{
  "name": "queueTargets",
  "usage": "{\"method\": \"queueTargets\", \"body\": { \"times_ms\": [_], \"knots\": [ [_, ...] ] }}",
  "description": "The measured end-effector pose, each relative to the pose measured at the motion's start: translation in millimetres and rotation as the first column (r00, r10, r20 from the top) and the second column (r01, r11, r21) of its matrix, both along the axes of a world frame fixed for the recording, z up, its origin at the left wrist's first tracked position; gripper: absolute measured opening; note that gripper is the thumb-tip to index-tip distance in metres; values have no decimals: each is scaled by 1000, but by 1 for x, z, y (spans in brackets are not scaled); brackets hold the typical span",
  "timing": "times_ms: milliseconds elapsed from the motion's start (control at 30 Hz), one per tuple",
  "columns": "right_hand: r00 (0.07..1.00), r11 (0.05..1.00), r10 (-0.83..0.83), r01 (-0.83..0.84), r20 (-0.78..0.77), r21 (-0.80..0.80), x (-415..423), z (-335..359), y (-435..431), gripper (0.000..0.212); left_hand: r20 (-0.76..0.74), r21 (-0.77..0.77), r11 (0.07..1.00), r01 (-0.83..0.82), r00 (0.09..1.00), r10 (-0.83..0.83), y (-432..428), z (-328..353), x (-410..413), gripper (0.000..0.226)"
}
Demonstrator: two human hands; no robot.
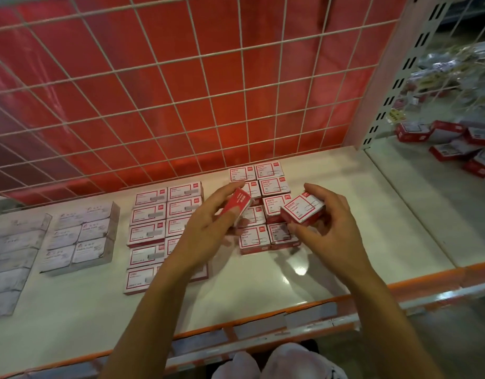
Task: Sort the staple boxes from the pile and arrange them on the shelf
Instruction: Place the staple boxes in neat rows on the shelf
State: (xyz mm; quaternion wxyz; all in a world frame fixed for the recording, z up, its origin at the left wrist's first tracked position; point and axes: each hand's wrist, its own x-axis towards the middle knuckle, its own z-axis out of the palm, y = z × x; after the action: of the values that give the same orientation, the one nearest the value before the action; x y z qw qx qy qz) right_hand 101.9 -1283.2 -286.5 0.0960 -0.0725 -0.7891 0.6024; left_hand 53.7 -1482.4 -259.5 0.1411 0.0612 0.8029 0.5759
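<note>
Staple boxes, small red-and-white cardboard: left hand [208,222] pinches one [236,205], right hand [326,222] grips another [303,209], above the right-hand block [263,209] on the cream shelf [359,214]. Placement stage; next needs squaring into a row.

Boxes along the shelf [345,214]
Four blocks lay on it: the far-left block [9,269] at nine o'clock, the left block [80,236] at ten, the middle block [154,228] at eleven, the right block [266,179] at twelve. The pile [454,143] lay at two o'clock, past the post [383,86]; the wire grid [181,77] stood behind.

Left forearm [173,269] hides middle boxes [147,233]; label print unreadable.
</note>
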Motion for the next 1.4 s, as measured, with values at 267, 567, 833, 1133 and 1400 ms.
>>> {"method": "queueTargets", "body": {
  "times_ms": [267,567,833,1133,1400],
  "knots": [
    [999,999,29,-28,-26,15,-4,-5,-12,66,190,97,995,-19,982,0,-4,-3,-2,48],
    [999,999,34,-34,-17,12,-5,-6,-17,63,183,84,993,-87,981,70,-7,-7,3,34],
    [1000,1000,16,-16,-14,24,-5,-6,-17,63,-14,-186,972,-144,990,143,4,-8,1,34],
    [1000,999,-1,2,-16,32,-3,-7,-12,63,-189,-541,840,28,970,-155,3,-9,1,63],
    [1000,999,7,-7,-8,50,-4,-9,-13,65,-337,-579,813,-56,925,-176,8,-13,-1,57]
  ]
}}
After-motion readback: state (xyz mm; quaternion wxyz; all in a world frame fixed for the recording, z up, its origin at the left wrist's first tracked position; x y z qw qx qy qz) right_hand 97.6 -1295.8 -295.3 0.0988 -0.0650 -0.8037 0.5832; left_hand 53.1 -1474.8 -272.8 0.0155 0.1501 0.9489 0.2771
